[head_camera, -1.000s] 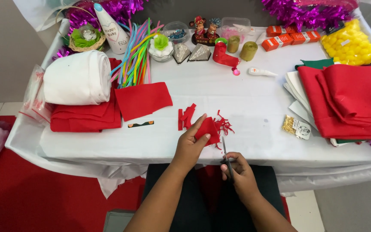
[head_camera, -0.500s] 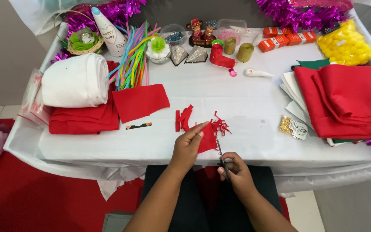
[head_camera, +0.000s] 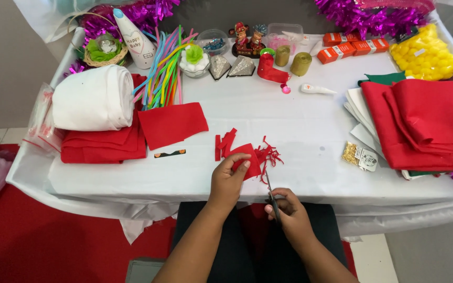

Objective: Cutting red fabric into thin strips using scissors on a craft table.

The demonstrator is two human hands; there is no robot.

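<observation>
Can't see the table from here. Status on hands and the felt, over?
Left hand pinching the small red felt piece. Right hand closed on scissors, blades at the felt's edge. Red felt scraps beside it, none under the blades.

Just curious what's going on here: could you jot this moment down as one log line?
left hand: holds red felt piece | right hand: holds scissors, blades at felt edge | red scraps on white table
</observation>
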